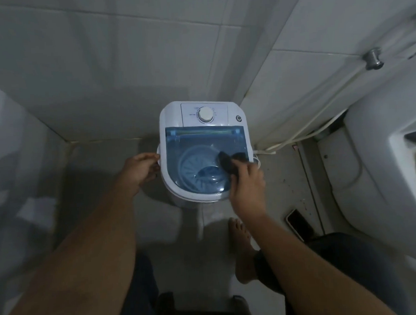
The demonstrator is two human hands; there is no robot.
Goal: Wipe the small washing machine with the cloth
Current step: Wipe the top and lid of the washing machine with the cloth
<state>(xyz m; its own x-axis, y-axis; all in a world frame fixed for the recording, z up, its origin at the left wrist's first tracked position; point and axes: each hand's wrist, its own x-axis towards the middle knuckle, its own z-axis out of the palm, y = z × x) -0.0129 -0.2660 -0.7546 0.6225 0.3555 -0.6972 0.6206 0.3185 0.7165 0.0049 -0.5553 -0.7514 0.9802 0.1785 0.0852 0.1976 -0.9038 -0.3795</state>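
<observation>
A small white washing machine (171,116) stands on the tiled floor against the wall, with a round dial on its control panel and a clear blue lid (192,148). My right hand (248,186) holds a dark cloth (229,162) pressed on the right part of the lid. At the machine's left side, my left hand (141,169) grips the white side handle, fingers curled around it.
A white toilet (383,172) stands at the right, with a hose and cable along the wall behind it. A phone (298,227) lies on the floor near my bare foot (242,249). Tiled walls close in at the back and left.
</observation>
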